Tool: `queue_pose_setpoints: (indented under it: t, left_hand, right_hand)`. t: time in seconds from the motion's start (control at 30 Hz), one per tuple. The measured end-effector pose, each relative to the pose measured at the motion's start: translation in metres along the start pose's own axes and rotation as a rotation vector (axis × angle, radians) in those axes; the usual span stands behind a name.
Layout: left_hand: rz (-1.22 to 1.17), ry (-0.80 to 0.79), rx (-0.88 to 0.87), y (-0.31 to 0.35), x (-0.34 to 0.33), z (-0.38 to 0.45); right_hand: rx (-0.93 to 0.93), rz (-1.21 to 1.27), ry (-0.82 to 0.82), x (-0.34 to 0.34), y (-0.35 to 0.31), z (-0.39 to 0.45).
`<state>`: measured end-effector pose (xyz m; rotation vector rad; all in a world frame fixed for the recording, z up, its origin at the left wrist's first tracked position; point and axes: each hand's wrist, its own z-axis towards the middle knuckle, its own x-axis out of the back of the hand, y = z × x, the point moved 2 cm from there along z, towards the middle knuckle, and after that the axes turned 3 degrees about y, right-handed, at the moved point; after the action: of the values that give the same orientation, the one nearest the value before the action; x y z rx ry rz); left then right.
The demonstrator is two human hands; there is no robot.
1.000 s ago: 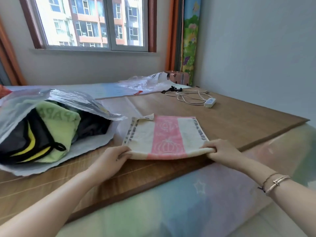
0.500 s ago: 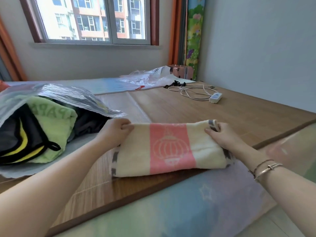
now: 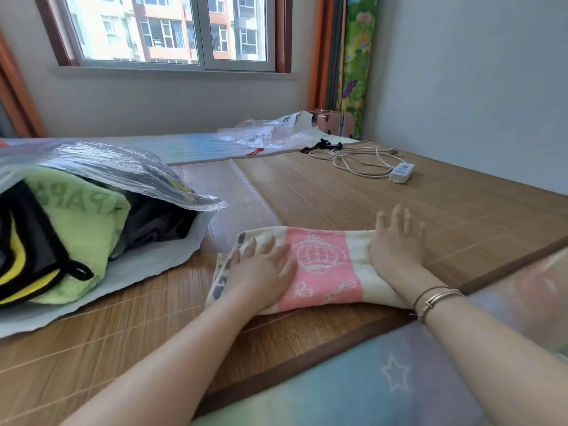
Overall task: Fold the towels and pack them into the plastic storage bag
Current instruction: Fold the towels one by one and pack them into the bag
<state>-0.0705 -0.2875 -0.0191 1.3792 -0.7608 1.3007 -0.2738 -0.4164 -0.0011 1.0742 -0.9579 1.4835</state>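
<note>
Folded towel (image 3: 322, 265): flat on bamboo mat (image 3: 353, 195), beside stuffed plastic bag (image 3: 129, 167). Left hand (image 3: 261, 265), right hand (image 3: 396, 241): apart, fingers straight, pressing down on towel ends.

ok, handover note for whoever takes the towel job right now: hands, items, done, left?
Left hand: open, flat on the folded pink-and-cream towel.
Right hand: open, palm on the towel's right end.
Towel lies on the bamboo mat, just right of the plastic storage bag.
Bag mouth faces the towel; a green towel and dark items already inside.
Done: this towel folded.
Left: slide it into the bag.
</note>
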Motion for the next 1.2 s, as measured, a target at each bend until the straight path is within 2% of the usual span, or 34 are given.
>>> queue_pose_setpoints:
  t: [0.07,0.17,0.27,0.47,0.67,0.73,0.83,0.9,0.97,1.07,1.2]
  left_hand:
    - [-0.02,0.009,0.023,-0.001,0.003,-0.003]
    - [-0.058,0.075,0.123,-0.008,0.008,-0.014]
    - [-0.127,0.136,0.252,-0.028,0.012,-0.024]
    - [-0.37,0.13,0.524,-0.052,0.038,-0.046]
    - [-0.913,0.004,0.726,-0.058,0.055,-0.069]
    - [-1.044,0.022,0.723,-0.057,0.054,-0.075]
    - [-1.161,0.104,0.604,-0.049,0.059,-0.086]
    - [-1.237,0.163,0.52,-0.038,0.067,-0.09]
    - [-1.255,0.24,0.456,-0.025,0.076,-0.087]
    - [-1.302,0.308,0.353,0.005,0.089,-0.069]
    - [-1.313,0.222,0.228,0.068,0.085,-0.037]
  right_hand:
    - [0.123,0.057,0.005,0.008,-0.023,-0.01]
    - [0.286,0.253,-0.114,0.016,-0.073,-0.041]
    - [0.405,0.239,-0.2,0.005,-0.105,-0.072]
    - [0.392,0.202,-0.219,-0.001,-0.106,-0.081]
    - [0.423,0.212,-0.192,-0.001,-0.104,-0.091]
    - [0.452,0.229,-0.179,0.001,-0.103,-0.096]
    - [0.494,0.387,-0.125,0.008,-0.096,-0.108]
    - [0.508,0.483,0.007,0.018,-0.084,-0.116]
    - [0.516,0.473,0.139,0.027,-0.066,-0.119]
    - [0.329,0.626,0.16,0.036,-0.024,-0.103]
    - [-0.252,1.135,-0.155,0.035,0.041,-0.071]
